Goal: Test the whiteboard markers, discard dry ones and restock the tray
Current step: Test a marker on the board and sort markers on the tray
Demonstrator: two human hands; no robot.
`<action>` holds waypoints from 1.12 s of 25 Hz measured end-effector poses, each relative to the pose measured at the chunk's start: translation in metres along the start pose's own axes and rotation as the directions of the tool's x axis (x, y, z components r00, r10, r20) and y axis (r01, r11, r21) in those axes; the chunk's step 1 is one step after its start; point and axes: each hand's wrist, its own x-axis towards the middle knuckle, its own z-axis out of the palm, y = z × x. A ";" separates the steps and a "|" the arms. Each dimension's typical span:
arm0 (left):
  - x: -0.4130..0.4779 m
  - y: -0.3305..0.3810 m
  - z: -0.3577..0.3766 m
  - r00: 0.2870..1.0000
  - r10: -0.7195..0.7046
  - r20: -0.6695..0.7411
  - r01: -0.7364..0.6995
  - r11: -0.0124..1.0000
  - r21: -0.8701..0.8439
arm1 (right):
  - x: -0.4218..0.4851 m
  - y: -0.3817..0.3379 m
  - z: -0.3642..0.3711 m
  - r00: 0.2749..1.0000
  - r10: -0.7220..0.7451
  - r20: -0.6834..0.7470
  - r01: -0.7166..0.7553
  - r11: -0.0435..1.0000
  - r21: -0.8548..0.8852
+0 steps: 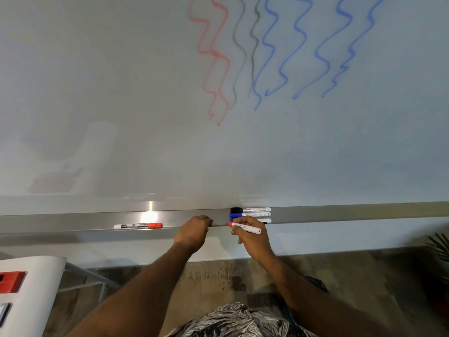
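Note:
My right hand [252, 237] holds an uncapped red marker [245, 228], its red tip pointing left just above the metal tray [73, 222]. My left hand [194, 229] is closed in a fist at the tray's front edge, a short gap left of the tip; whatever it may hold is hidden. Behind my right hand lie capped markers, a black-capped one [250, 210] and a blue-capped one [250, 215], with a third partly hidden. A capped red marker [138, 225] lies alone further left on the tray. The whiteboard [121, 93] carries red, black and blue squiggles.
A white table [31, 283] at the lower left holds a red box [11, 280]. Green plant leaves [439, 246] show at the right edge. Below the board are the wall and a patterned floor.

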 end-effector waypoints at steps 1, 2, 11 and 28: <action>0.003 -0.001 -0.001 1.000 -0.003 -0.021 0.002 1.000 -0.015 | 0.001 -0.001 -0.002 1.000 0.002 -0.001 -0.002 1.000 0.011; 0.005 -0.001 -0.001 0.999 -0.013 -0.036 0.011 0.999 -0.039 | 0.001 -0.004 -0.004 1.000 0.002 -0.001 -0.002 1.000 0.027; -0.007 0.009 -0.035 0.974 -0.133 -0.182 0.008 0.828 -0.561 | 0.015 -0.019 -0.007 0.991 0.082 -0.102 -0.065 0.984 0.164; -0.019 0.047 -0.058 0.920 -0.002 -0.392 -0.212 0.838 -0.502 | 0.013 -0.034 0.005 0.983 0.166 0.075 -0.181 0.855 0.486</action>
